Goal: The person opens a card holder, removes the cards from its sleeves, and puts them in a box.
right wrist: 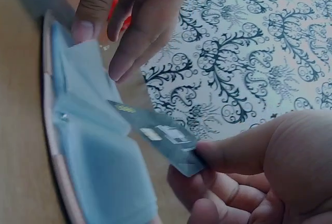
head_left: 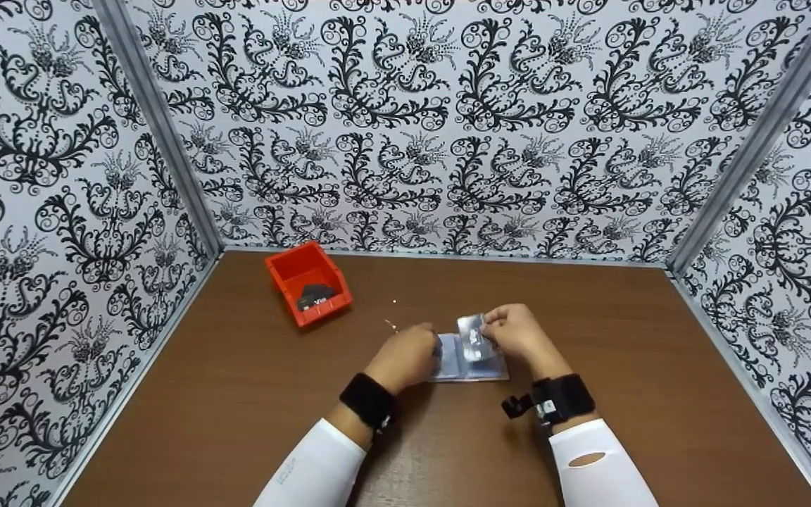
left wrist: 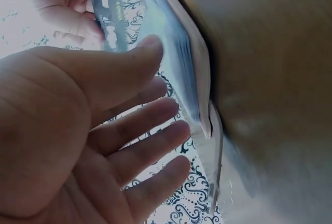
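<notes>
My right hand (head_left: 514,329) pinches a dark, partly see-through card (head_left: 474,338) by one end, thumb on one side and fingers behind. In the right wrist view the card (right wrist: 161,133) slants with its far end at the pages of a small card holder (right wrist: 111,167). The holder lies spread on the table, with cloudy plastic sleeves and a pinkish cover edge. From the left, my left hand (head_left: 409,355) touches a sleeve (right wrist: 88,60) with its thumb. Its other fingers (left wrist: 150,146) extend loosely, apart from the thumb, in the left wrist view.
An orange-red bin (head_left: 307,271) with several dark cards (head_left: 317,294) in it stands at the back left of the brown table (head_left: 236,394). Small light specks lie near the left hand. Patterned walls (head_left: 412,141) enclose the back and sides.
</notes>
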### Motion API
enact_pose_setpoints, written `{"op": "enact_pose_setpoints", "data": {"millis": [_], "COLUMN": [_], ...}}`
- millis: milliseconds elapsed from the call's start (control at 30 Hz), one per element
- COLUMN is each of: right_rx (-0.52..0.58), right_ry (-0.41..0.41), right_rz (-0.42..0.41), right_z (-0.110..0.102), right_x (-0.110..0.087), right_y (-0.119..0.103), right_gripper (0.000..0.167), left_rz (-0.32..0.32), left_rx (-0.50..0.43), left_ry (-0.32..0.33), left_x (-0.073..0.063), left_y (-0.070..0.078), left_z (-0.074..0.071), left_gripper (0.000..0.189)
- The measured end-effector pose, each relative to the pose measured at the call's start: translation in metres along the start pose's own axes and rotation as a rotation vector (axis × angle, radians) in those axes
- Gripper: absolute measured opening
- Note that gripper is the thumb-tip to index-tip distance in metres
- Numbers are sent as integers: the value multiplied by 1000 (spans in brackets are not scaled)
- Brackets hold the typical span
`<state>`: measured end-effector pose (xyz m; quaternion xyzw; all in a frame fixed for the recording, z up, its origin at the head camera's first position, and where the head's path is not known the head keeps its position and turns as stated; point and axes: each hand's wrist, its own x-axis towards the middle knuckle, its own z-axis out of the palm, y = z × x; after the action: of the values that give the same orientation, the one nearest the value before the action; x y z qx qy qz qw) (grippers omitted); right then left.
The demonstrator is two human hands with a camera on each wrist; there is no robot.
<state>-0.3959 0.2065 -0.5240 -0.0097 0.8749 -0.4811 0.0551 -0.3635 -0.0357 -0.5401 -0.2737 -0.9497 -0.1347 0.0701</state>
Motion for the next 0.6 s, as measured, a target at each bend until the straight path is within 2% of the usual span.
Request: {"op": "enact_pose_setpoints", "data": {"millis": [133, 233, 300, 433, 600], "right_rx": [37, 52, 74, 149, 257], "right_ry": [36, 65, 86, 121, 139], "right_rz": [-30, -65, -83, -125, -209], "right_z": [0, 3, 6, 10, 17], "right_x": [1, 0, -1, -2, -6], "right_y": [-5, -9, -11, -14, -21], "right_gripper": [12, 10, 9, 7, 5], "left_rz": [27, 14, -14, -87, -132], "left_rx": [42, 17, -46, -212, -421], "left_ry": [101, 171, 209, 271, 352], "left_x": [5, 8, 9, 11, 14], "left_y": [-1, 1, 2, 5, 6], "left_z": [-3, -7, -9, -12, -13], "left_gripper": [5, 4, 8, 28, 28]}}
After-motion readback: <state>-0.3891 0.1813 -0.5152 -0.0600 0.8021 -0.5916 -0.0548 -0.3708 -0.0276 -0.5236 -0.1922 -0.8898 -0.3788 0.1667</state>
